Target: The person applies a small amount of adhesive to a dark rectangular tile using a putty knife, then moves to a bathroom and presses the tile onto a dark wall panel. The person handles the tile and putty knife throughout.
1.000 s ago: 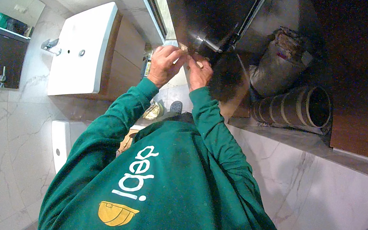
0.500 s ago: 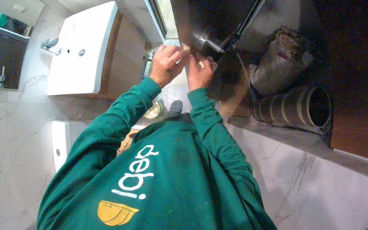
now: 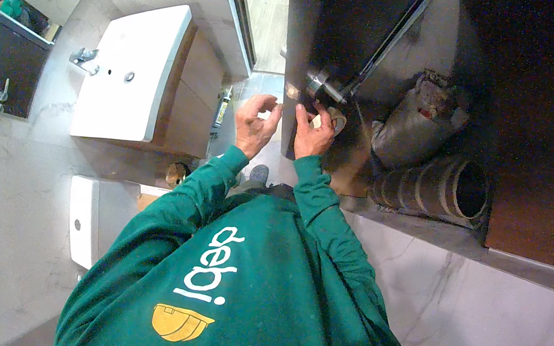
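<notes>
A dark door (image 3: 308, 23) stands edge-on in front of me, with a metal handle (image 3: 327, 85) on its right face. A small pale patch (image 3: 293, 92) shows on the door near the handle. To the left of the door edge is my left hand (image 3: 254, 123), thumb and fingers curled into a pinch; whatever lies between the tips is too small to make out. On the handle side, just below the handle, my right hand (image 3: 313, 135) has its fingers bent around a pale ring that looks like a roll of tape (image 3: 335, 118).
At left a white washbasin (image 3: 124, 72) sits on a wooden cabinet (image 3: 190, 98). A sealant tube (image 3: 222, 108) stands beside the cabinet. To the right lie a dark ribbed tube (image 3: 437, 186) and a stuffed grey sack (image 3: 415, 123). A white cistern (image 3: 83, 220) is at lower left.
My hands have drawn apart, from close together by the door edge to either side of it. They are now a little lower relative to the handle. The view has shifted slightly.
</notes>
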The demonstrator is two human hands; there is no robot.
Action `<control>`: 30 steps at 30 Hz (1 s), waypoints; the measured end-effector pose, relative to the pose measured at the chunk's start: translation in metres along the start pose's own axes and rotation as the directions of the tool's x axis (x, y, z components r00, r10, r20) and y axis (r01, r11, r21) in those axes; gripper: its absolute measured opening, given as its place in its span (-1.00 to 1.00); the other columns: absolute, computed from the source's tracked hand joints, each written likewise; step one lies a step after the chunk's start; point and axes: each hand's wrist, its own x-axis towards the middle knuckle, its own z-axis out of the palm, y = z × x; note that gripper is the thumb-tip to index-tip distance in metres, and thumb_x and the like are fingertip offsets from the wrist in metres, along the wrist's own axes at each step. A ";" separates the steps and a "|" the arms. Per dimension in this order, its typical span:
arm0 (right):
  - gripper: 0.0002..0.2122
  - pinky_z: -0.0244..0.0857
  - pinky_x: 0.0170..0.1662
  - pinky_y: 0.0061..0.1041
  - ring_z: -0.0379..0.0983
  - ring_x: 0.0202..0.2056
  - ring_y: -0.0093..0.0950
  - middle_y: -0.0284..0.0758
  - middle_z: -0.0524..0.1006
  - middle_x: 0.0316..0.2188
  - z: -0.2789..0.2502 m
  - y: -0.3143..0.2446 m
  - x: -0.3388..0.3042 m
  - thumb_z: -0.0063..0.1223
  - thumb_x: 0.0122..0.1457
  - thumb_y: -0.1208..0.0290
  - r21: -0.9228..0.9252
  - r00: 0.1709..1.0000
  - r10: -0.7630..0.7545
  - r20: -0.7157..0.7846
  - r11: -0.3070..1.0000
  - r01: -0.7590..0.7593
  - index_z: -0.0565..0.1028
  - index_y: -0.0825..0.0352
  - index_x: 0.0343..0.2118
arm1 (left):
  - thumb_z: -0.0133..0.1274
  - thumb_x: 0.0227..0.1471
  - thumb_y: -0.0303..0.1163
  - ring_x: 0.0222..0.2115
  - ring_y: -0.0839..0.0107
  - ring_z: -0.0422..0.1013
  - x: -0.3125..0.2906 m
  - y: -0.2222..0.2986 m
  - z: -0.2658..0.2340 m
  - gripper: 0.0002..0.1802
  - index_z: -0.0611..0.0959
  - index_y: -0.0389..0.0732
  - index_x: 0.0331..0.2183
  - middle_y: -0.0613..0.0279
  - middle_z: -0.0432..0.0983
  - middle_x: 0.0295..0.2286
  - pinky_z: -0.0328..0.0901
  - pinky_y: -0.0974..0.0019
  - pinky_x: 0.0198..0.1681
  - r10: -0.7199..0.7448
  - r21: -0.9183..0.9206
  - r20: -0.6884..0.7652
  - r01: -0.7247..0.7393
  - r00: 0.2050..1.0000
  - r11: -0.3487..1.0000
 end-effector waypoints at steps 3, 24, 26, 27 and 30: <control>-0.58 0.36 -0.17 -0.33 0.52 -0.29 -0.28 -0.16 0.60 -0.31 0.001 -0.002 0.001 0.37 -0.04 0.21 -0.035 0.999 0.048 0.016 0.998 -0.048 0.58 0.39 -0.17 | 0.22 0.00 -0.41 -0.38 0.42 0.55 0.001 -0.001 0.002 -0.82 0.67 -0.30 -0.33 0.14 0.61 -0.42 0.41 0.37 -0.29 -0.180 -0.138 0.052 0.185 0.982 0.973; -0.49 0.30 -0.19 -0.25 0.41 -0.22 -0.17 -0.02 0.48 -0.25 0.011 -0.001 0.003 0.33 0.00 0.07 -0.093 0.997 0.067 0.025 0.994 -0.065 0.53 0.51 -0.22 | 0.19 -0.02 -0.47 -0.37 0.38 0.55 0.016 0.007 0.016 -0.87 0.69 -0.31 -0.36 0.11 0.62 -0.40 0.41 0.34 -0.27 -0.134 -0.209 0.008 0.133 0.991 0.969; -0.53 0.30 -0.26 -0.33 0.44 -0.28 -0.24 -0.08 0.50 -0.30 0.008 0.006 -0.002 0.29 0.04 0.10 -0.078 0.999 0.029 0.022 0.997 -0.027 0.53 0.50 -0.22 | 0.20 -0.02 -0.46 -0.37 0.41 0.54 0.016 0.009 0.020 -0.87 0.69 -0.30 -0.37 0.13 0.63 -0.39 0.41 0.36 -0.26 -0.161 -0.227 0.001 0.157 0.987 0.961; -0.55 0.30 -0.29 -0.37 0.45 -0.30 -0.28 -0.11 0.51 -0.32 0.006 0.010 -0.004 0.28 0.06 0.11 -0.054 0.999 -0.045 0.018 0.998 0.046 0.53 0.49 -0.22 | 0.21 -0.03 -0.47 -0.37 0.40 0.54 0.017 0.010 0.022 -0.87 0.70 -0.30 -0.37 0.13 0.63 -0.40 0.41 0.36 -0.26 -0.152 -0.242 0.007 0.149 0.988 0.959; -0.61 0.28 -0.36 -0.48 0.48 -0.38 -0.43 -0.24 0.54 -0.38 0.003 0.023 -0.003 0.24 0.11 0.14 0.052 0.983 0.177 0.049 0.982 -0.179 0.54 0.42 -0.19 | 0.22 -0.06 -0.48 -0.38 0.36 0.55 0.017 0.009 0.026 -0.88 0.69 -0.29 -0.38 0.11 0.62 -0.42 0.41 0.34 -0.28 -0.147 -0.298 -0.008 0.138 0.989 0.945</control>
